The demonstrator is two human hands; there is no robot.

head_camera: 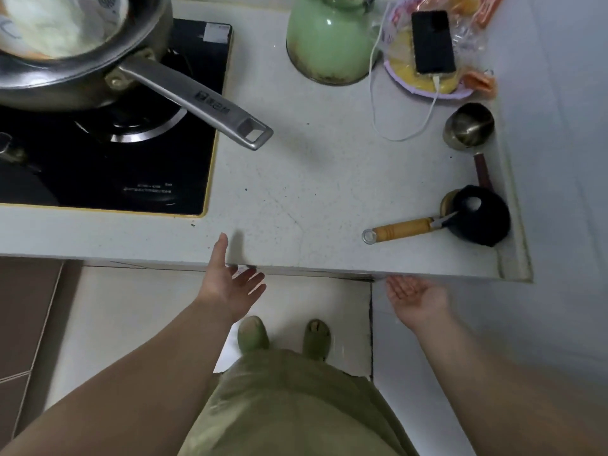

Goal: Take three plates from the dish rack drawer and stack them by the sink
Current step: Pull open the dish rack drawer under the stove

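My left hand (230, 281) reaches under the front edge of the white countertop (296, 199), palm up, fingers spread, thumb resting against the edge. Farther right, my right hand (416, 297) is also palm up just below the same edge, fingers apart and empty. No plates, dish rack drawer or sink show in this view; whatever lies under the counter lip is hidden.
A steel pan (82, 51) sits on the black hob (131, 166), its handle jutting over the counter. A green kettle (329, 41), a phone (432, 41) on a bag with a white cable, a metal cup (468, 125) and a yellow-handled tool (404, 229) stand at the right.
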